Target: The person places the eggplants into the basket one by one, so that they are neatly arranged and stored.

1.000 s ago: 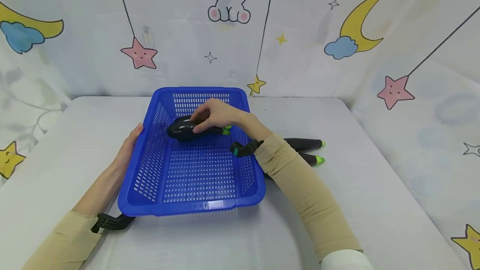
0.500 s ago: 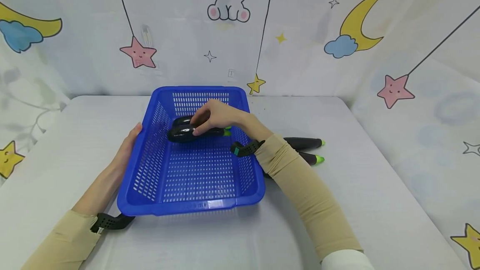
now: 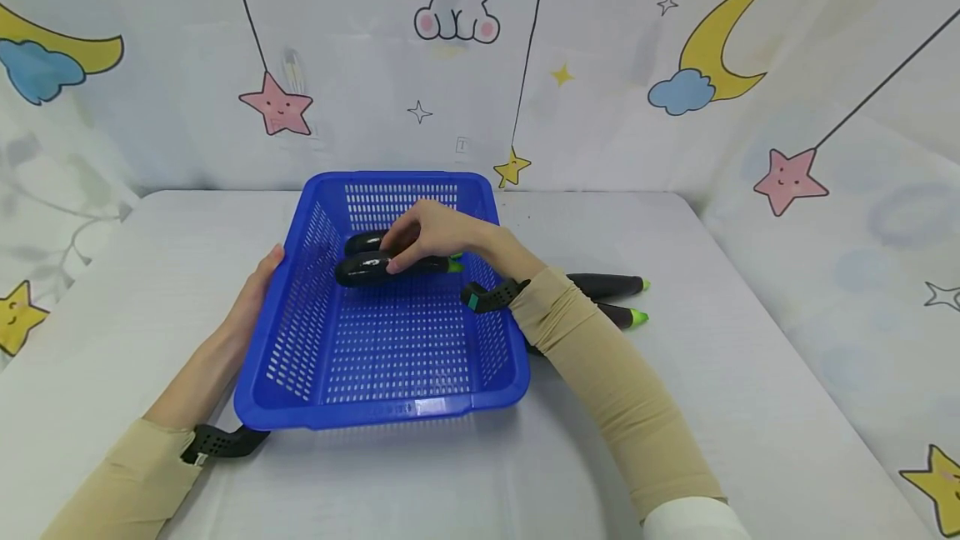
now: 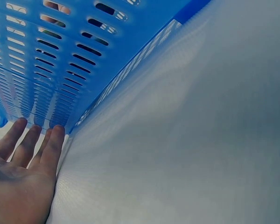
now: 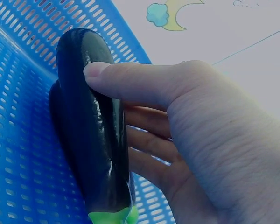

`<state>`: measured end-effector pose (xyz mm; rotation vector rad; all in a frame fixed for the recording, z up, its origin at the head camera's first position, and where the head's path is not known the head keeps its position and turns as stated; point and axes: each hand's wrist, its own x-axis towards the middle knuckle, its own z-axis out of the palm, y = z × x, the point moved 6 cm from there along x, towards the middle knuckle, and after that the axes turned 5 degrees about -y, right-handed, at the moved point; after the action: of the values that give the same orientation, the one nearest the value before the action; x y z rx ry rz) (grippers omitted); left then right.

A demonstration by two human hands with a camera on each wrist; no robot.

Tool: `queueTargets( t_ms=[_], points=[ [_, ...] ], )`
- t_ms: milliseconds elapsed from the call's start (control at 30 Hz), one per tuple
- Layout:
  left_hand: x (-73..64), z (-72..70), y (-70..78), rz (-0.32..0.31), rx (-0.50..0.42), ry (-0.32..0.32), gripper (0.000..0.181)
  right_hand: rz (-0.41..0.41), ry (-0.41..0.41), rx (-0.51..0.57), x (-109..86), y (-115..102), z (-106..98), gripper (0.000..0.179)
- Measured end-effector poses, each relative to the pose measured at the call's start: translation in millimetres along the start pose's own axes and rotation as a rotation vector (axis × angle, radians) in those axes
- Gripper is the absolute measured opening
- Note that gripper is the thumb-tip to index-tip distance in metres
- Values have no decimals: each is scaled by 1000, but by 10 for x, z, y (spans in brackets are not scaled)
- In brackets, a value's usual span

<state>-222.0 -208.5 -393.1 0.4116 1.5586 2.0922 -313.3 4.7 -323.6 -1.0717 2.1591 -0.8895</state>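
Observation:
Inside the blue slotted plastic basket (image 3: 360, 417), two dark, glossy eggplants with green stem ends lie side by side near the back. My right hand (image 3: 435, 232) reaches over the basket's right rim and holds the nearer eggplant (image 3: 362, 270). In the right wrist view, the thumb presses on top of this eggplant (image 5: 91, 121) while the other fingers go round its far side. The farther eggplant (image 3: 365, 242) is partly hidden by the hand. My left hand (image 3: 255, 294) rests against the basket's left outer side, and its fingers (image 4: 53, 149) stand straight at the slotted wall.
Right of the basket, two more eggplants, one farther (image 3: 607, 285) and one nearer (image 3: 621, 317), lie on the white table (image 3: 720, 407), partly behind my right forearm. Another dark end (image 3: 534, 351) shows at the basket's right side. A patterned cloth (image 3: 600, 132) hangs behind.
The held eggplant has shifted slightly toward the basket's near side, so the one behind it shows more. My right hand still holds it; the left hand and basket have hardly moved.

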Motion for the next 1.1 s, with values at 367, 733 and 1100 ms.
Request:
queueTargets(
  t_ms=[367, 733, 1100],
  points=[
    [-1, -19, -17, -16, 23, 21, 80, 4, -15, 3, -12, -13, 21, 33],
    [0, 44, 17, 0, -7, -18, 77, 46, -62, -101, -7, 44, 67, 32],
    [9, 33, 15, 16, -33, -26, 72, 54, -92, -199, -6, 56, 107, 30]
  ],
)
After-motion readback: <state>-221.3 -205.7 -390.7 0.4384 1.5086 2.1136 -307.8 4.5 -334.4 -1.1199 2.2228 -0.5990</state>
